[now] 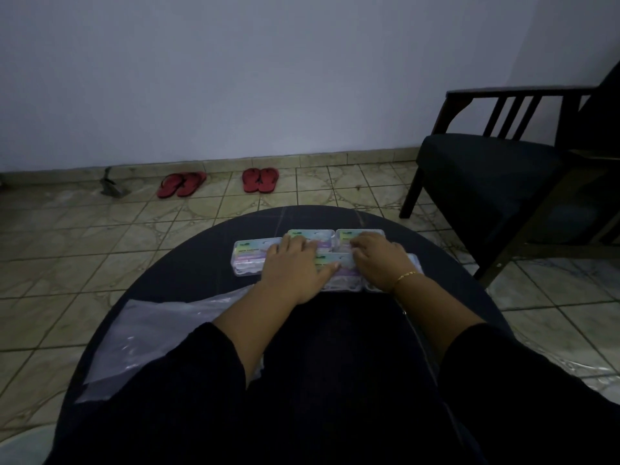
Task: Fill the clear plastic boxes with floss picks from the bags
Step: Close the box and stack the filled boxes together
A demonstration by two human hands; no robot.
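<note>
Dim room; plain pale wall [235, 78], patterned floor tiles [84, 246], dark armchair [496, 169], apparently wooden.

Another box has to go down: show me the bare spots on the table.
Bare top lies along the far rim of the table beyond the boxes, and left of the leftmost box, above the plastic bag. The middle is crowded: left hand and right hand rest on the packed boxes.

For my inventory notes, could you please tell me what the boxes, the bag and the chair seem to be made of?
Boxes: clear glossy plastic, contents showing through. Bag: thin translucent plastic film, wrinkled and shiny. Chair: dark wood slats, likely; matte fabric-like seat.
</note>
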